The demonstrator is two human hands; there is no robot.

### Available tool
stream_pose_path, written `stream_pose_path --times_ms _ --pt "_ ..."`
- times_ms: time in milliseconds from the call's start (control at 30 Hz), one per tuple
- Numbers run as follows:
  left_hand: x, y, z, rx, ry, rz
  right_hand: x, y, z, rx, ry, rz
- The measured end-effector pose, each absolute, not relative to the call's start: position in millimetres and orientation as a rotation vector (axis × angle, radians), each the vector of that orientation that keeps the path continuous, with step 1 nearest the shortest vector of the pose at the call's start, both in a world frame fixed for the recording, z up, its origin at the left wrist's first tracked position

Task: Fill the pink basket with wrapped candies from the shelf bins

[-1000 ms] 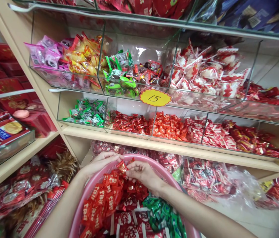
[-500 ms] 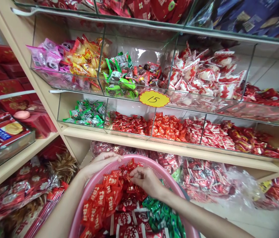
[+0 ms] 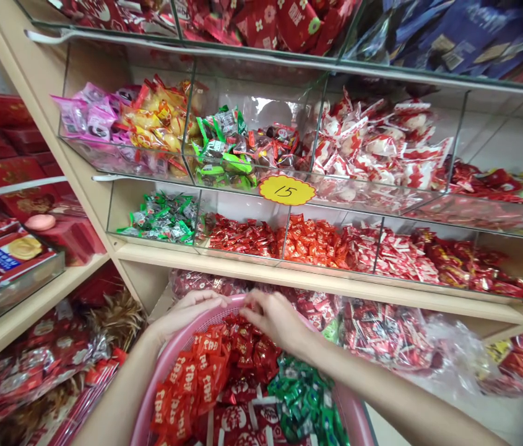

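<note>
A round pink plastic basket point(image 3: 152, 378) stands below the shelves. My left hand point(image 3: 194, 310) lies over its far-left rim, fingers curled on the edge. Just above the far rim, my right hand point(image 3: 273, 316) is closed, with a small red wrapped candy partly showing at its fingertips. Inside the basket, bright red candy packets point(image 3: 196, 378) fill the left side, and darker red shiny candies point(image 3: 245, 347) lie below my right hand. Green wrapped candies point(image 3: 307, 396) fill the right side. Larger dark red packets with white print point(image 3: 237, 418) lie nearest me.
Clear shelf bins hold green candies point(image 3: 163, 217), orange-red candies point(image 3: 314, 241) and red-and-white sweets point(image 3: 377, 145). A yellow price tag point(image 3: 288, 189) reads 15. Bagged candy point(image 3: 386, 331) lies under the wooden shelf edge point(image 3: 317, 282). Boxed goods point(image 3: 10, 248) stand at the left.
My right hand has risen from among the dark red candies to the basket's far rim, its fingers closed. The left hand stays on the rim.
</note>
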State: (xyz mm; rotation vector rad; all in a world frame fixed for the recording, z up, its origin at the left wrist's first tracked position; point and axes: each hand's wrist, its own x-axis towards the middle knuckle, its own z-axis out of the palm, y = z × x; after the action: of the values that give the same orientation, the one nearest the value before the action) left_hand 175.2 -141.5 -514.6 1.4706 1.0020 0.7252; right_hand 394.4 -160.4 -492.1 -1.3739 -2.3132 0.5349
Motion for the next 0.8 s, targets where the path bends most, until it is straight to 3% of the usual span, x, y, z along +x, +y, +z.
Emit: stream_pose_path --times_ms 167,333,800 --pt "176 -142 -513 1.475 0.993 0.728 390 -102 -432 -1.317 -2.384 0.032" --pt "174 -143 -513 1.513 1.008 0.726 379 -56 -417 -1.510 -2.645 -0.388" --pt "174 -142 -513 1.508 1.024 0.714 378 -45 -418 -1.589 -2.589 -0.389"
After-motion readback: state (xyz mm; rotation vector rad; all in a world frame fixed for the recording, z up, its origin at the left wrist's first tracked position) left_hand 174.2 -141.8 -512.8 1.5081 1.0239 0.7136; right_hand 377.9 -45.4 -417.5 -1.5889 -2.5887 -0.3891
